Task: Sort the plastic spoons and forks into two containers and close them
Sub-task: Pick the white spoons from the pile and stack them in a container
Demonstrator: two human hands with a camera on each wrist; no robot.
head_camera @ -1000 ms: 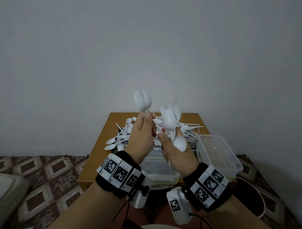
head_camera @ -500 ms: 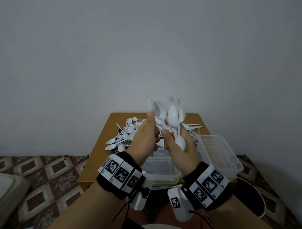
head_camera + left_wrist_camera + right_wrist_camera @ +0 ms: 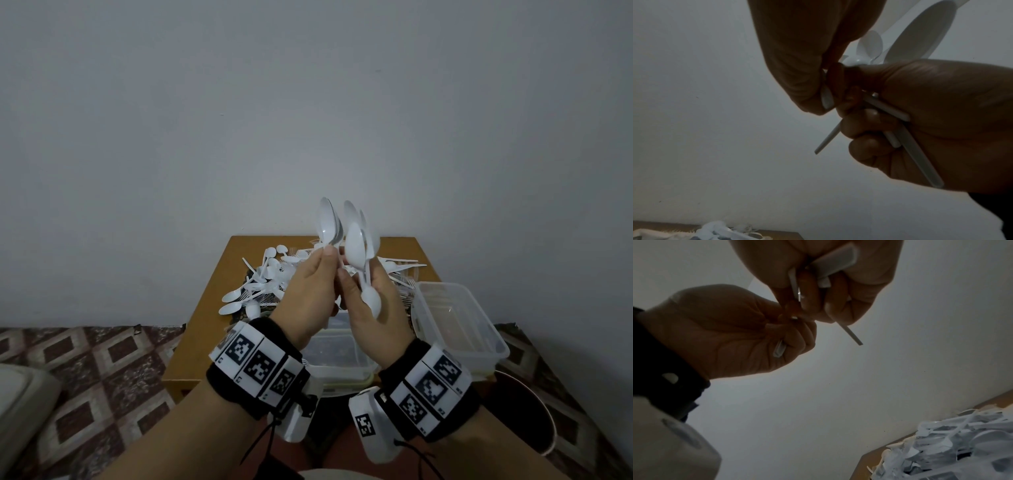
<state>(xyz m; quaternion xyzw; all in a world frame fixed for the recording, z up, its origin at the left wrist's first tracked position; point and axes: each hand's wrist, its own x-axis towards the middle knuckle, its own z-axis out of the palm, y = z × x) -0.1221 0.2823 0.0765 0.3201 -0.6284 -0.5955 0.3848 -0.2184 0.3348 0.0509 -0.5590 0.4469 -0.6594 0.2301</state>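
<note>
Both hands are raised above the wooden table (image 3: 212, 308). My left hand (image 3: 329, 260) pinches the handles of two white plastic spoons (image 3: 328, 221), bowls up. Touching it, my right hand (image 3: 359, 277) grips a bunch of several spoons (image 3: 358, 246), one with its bowl (image 3: 371, 303) pointing down. In the left wrist view the right hand (image 3: 920, 121) curls round the handles (image 3: 920, 155). In the right wrist view the left hand (image 3: 725, 331) holds handle ends (image 3: 780, 350). A mixed pile of spoons and forks (image 3: 267, 281) lies on the table behind.
A clear open container (image 3: 363, 366) stands at the table's front, partly hidden by my wrists. A second open container (image 3: 455, 329) stands at the right edge. A dark round bucket (image 3: 534, 421) sits on the patterned floor to the right. A grey wall rises behind the table.
My left hand has carried its two spoons rightward and slightly up until it meets the right hand's bunch. The right hand has stayed roughly in place.
</note>
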